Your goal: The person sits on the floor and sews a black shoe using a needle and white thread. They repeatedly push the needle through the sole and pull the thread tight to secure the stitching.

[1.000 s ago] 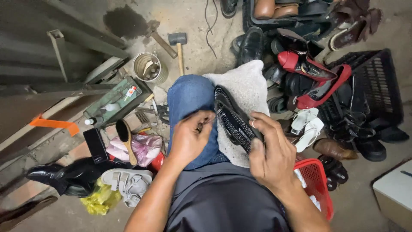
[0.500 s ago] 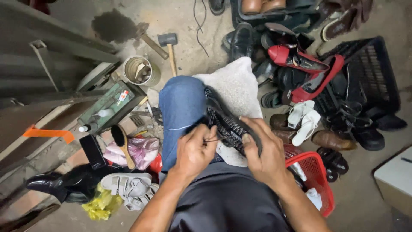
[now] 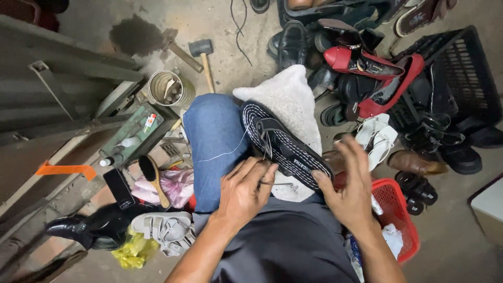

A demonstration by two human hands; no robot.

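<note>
A black sandal (image 3: 283, 144) with white stitching around its sole lies across a white towel (image 3: 288, 91) on my lap, beside my blue-jeaned knee (image 3: 212, 136). My left hand (image 3: 246, 191) sits at the sandal's near edge, its fingers pinched on a thin metal needle (image 3: 283, 184). A white thread (image 3: 220, 153) runs from the sandal across the knee. My right hand (image 3: 348, 188) is at the sandal's heel end with fingers spread. Only its thumb touches the sole's edge.
Many shoes are heaped at the back right: red heels (image 3: 367, 63), white sandals (image 3: 377, 136), a black crate (image 3: 461, 68). A red basket (image 3: 401, 220) stands by my right arm. On the left are a hammer (image 3: 201, 52), tin can (image 3: 165, 88), brush (image 3: 154, 178), black boot (image 3: 89, 230) and grey sandals (image 3: 162, 230).
My right hand has let go of the sandal and opened its fingers. My left hand has slid back toward me, and the sandal now lies flatter on the towel.
</note>
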